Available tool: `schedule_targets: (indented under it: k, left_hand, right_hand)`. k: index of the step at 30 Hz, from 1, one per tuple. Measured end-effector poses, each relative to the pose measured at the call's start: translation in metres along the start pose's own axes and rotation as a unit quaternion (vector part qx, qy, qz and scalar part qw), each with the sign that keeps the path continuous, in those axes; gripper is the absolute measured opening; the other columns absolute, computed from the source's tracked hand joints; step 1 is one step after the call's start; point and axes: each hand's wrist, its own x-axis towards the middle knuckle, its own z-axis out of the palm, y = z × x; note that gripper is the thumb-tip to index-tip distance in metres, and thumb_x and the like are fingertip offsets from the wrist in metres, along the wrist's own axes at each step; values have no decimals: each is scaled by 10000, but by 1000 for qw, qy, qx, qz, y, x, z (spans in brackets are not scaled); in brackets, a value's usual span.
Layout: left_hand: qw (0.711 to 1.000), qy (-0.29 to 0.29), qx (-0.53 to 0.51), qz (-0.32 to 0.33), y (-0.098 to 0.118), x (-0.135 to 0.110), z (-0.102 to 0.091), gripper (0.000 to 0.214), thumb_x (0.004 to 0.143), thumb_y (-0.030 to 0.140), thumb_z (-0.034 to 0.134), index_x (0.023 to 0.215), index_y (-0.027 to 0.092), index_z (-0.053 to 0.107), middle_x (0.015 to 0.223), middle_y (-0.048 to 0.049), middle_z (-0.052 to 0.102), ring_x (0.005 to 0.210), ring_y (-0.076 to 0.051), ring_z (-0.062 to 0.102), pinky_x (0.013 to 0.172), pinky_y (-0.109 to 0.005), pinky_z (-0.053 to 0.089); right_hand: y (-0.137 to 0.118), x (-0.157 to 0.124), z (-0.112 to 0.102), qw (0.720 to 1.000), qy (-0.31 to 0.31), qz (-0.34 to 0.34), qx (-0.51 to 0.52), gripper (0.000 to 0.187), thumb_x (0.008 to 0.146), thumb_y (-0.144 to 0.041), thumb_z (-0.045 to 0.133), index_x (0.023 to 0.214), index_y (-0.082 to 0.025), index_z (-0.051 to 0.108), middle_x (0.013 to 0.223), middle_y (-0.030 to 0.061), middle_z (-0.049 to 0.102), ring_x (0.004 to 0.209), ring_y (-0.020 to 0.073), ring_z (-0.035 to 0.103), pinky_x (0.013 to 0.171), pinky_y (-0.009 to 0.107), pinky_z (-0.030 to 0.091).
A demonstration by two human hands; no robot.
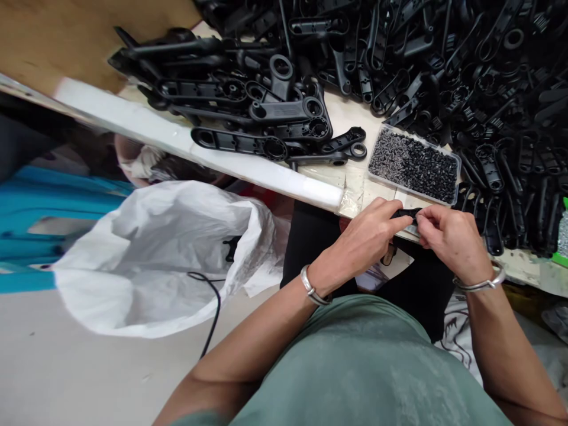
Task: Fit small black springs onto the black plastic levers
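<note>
Left hand [370, 234] and right hand [455, 236] nearly meet, fingers closed on one black part [404, 213] at the bench [348, 112] edge, right of frame centre. Best handling: left braces steadily, right keeps fingertip pressure light.

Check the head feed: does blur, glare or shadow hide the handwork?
Head view, centre: no strong glare on the left hand or right hand, but they hide much of the black plastic part; head view, left edge: the blue object looks soft; head view, upper right: black plastic arms merge darkly.
</note>
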Motion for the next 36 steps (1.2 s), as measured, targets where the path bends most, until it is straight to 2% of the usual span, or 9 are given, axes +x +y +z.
schedule_targets:
  k: [7, 12, 16, 20, 22, 25, 28, 32, 36]
  left_hand:
    - [1000, -21, 4, 6, -2, 1, -3, 287, 971, 128, 398, 1109, 131, 649, 1090, -118, 578, 956, -217, 494, 865, -331, 463]
    - [999, -37, 5, 18, -4, 1, -5, 278, 947, 92, 403, 1072, 140, 646, 1055, -111, 573, 920, -214, 491, 826, -325, 458]
    - [998, -47, 26, 25, -4, 3, -8, 296, 924, 54, 383, 1062, 129, 634, 1046, -115, 564, 913, -220, 484, 820, -335, 453]
    - [996, -59, 58, 25, -3, 4, -10, 306, 926, 50, 379, 1078, 136, 630, 1024, -107, 561, 916, -224, 491, 807, -331, 459]
    - [997, -52, 60, 23, -3, 4, -8, 313, 925, 49, 386, 1094, 139, 634, 1035, -107, 567, 917, -219, 500, 809, -325, 468]
    - [999, -7, 48, 23, -5, 1, -2, 328, 945, 68, 374, 1118, 152, 640, 1104, -114, 582, 954, -210, 521, 845, -329, 487]
    - [998, 50, 25, 17, -7, -2, 6, 373, 967, 79, 330, 1174, 173, 626, 1186, -114, 586, 1013, -199, 542, 884, -338, 506]
    - [997, 80, -6, 17, -5, -5, 11, 390, 971, 81, 326, 1226, 191, 599, 1208, -103, 581, 1051, -184, 555, 911, -335, 522]
    - [997, 73, 2, 29, 1, -6, 6, 399, 963, 66, 322, 1233, 192, 587, 1186, -101, 582, 1005, -180, 562, 878, -323, 534]
  right_hand:
    - [-4, -1, 5, 983, 30, -38, -176, 165, 860, -166, 507, 746, -172, 626, 551, 30, 624, 518, 202, 621, 565, 297, 405]
    - [-21, -1, 9, 936, 23, -69, -344, 124, 843, -133, 536, 751, -147, 618, 551, 96, 617, 509, 269, 624, 472, 316, 326]
    - [-26, 6, 8, 929, 27, -72, -363, 68, 798, -96, 587, 764, -142, 624, 558, 107, 625, 488, 256, 618, 452, 305, 339]
    - [-5, 8, 0, 994, -32, -22, -107, 178, 834, -147, 578, 661, -175, 611, 514, 17, 604, 456, 168, 596, 493, 262, 439]
    - [8, 1, -1, 993, -7, 50, 102, 178, 858, -251, 607, 702, -172, 637, 533, -11, 617, 441, 134, 594, 488, 232, 483]
    - [18, -17, 5, 929, 96, 148, 325, 274, 817, -415, 701, 858, -148, 652, 622, 7, 669, 465, 139, 627, 465, 237, 541]
    - [17, -31, 18, 875, 113, 186, 433, 444, 778, -469, 754, 1051, -144, 621, 730, 39, 717, 582, 177, 697, 544, 291, 614]
    - [15, -33, 31, 816, 113, 178, 538, 514, 780, -440, 775, 1177, -164, 601, 1025, 97, 732, 902, 234, 731, 774, 372, 642]
    - [16, -30, 33, 780, 107, 145, 600, 392, 779, -328, 798, 1119, -183, 667, 1075, 77, 730, 952, 215, 721, 877, 377, 616]
